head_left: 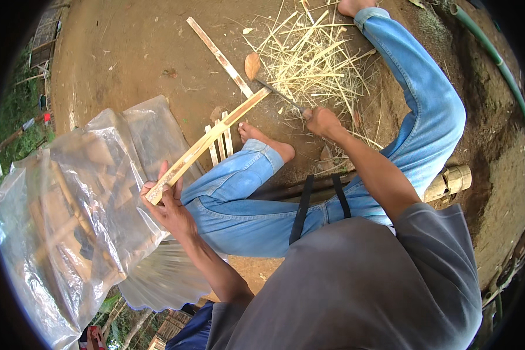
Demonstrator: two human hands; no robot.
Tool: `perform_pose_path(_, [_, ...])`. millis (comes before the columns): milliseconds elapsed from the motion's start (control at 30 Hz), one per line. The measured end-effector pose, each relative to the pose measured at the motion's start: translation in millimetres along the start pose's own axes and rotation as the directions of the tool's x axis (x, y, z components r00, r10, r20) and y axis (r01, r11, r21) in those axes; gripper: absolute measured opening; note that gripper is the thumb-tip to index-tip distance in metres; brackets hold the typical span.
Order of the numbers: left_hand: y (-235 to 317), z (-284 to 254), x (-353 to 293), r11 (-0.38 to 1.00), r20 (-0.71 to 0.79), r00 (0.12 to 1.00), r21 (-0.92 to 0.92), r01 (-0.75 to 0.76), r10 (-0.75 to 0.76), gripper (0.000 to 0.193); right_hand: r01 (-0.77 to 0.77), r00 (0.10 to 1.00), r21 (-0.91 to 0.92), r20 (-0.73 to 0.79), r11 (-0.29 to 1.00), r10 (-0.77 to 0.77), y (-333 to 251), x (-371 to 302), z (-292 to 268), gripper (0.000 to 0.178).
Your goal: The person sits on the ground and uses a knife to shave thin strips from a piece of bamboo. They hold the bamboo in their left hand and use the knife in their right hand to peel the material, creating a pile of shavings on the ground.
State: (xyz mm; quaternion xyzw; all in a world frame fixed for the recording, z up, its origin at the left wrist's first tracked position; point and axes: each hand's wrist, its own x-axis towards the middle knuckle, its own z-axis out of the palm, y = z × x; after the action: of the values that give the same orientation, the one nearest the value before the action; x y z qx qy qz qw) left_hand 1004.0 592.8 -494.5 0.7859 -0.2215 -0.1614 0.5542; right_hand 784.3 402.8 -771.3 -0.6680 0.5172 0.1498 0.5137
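My left hand (pixel 172 209) is closed round the near end of a long split bamboo strip (pixel 207 140), pale along its edges and browner on its face. The strip slants away toward the upper right over my bent left leg. My right hand (pixel 323 123) grips a knife by its handle, most of which the fingers hide. The dark, narrow knife blade (pixel 283 97) points up and left, and its tip end is beside the strip's far end. Whether the blade touches the strip, I cannot tell.
Pale bamboo shavings (pixel 312 58) lie heaped beyond the knife, near a brown leaf (pixel 252 66). Another strip (pixel 219 56) and several short strips (pixel 220 142) are by my left foot. Clear plastic sheeting (pixel 93 192) covers wood at left. A bamboo pole (pixel 454 181) lies right.
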Motion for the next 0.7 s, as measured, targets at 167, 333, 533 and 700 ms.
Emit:
perform_pose_path(167, [-2,-3,-7,1.000,0.028,1.000,-0.028,-0.004,0.005,0.015,0.489,0.847,0.181,0.136,0.853,-0.514,-56,-96,-12,0.022])
perform_pose_path(333, [1,5,-16,0.998,0.050,0.997,0.035,-0.061,0.059,0.016,0.369,0.923,0.123,0.063,0.921,-0.379,-42,-78,13,0.020])
perform_pose_path(533, [1,9,-15,0.995,0.043,0.996,0.045,-0.085,0.083,0.016,0.582,0.812,0.120,-0.026,0.805,-0.583,-30,-82,16,0.023])
perform_pose_path(700, [-2,8,-17,0.996,0.041,0.996,0.051,-0.077,0.075,0.015,0.230,0.973,0.036,-0.010,0.973,-0.230,-3,-30,20,0.022])
